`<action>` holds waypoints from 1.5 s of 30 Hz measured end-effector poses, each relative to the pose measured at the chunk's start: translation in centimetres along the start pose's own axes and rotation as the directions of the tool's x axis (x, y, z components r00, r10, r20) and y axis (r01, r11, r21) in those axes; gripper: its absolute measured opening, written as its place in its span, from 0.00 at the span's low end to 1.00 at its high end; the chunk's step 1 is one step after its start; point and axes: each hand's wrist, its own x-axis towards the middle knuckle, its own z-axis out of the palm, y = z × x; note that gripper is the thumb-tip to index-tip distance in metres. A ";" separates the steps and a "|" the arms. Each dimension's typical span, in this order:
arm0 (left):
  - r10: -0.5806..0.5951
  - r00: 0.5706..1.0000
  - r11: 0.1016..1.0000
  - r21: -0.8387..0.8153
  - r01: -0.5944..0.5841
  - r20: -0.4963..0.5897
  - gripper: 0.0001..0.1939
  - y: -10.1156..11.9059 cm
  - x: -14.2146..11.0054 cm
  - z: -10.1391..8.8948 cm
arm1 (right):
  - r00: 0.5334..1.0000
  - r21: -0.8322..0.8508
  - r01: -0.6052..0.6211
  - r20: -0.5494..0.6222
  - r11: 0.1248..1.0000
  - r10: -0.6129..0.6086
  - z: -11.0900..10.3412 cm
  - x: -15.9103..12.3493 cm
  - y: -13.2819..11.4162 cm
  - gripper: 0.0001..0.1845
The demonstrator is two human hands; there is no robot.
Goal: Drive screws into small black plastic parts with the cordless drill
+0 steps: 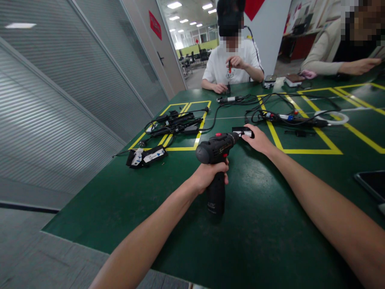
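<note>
Nearby, bare green table (255, 224) surrounds the cordless drill (217, 160). Left hand (209, 176) clenches its grip; right hand (258, 140) fingers pinch a small black part (243, 131) at the chuck.

A black cordless drill (217, 160) is gripped by its handle in the left hand (208, 176), the fingers wrapped round just under the motor body. The handle runs down below the hand to a squared foot with faint pale lettering, hanging over the green table (255, 224). The body rises above the hand, rounded at the rear, with a small red button on top, and its chuck points up and away to the right. Just past the chuck tip lies a small black part with a white label (243, 131), flat on the table, under the fingertips of the right hand (258, 140), which presses on it.
</note>
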 end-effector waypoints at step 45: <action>0.000 1.000 1.000 -0.007 0.000 -0.012 0.10 -0.1 0.0 0.1 | 1.000 -0.012 0.023 -0.007 1.000 -0.023 0.1 0.1 0.2 0.27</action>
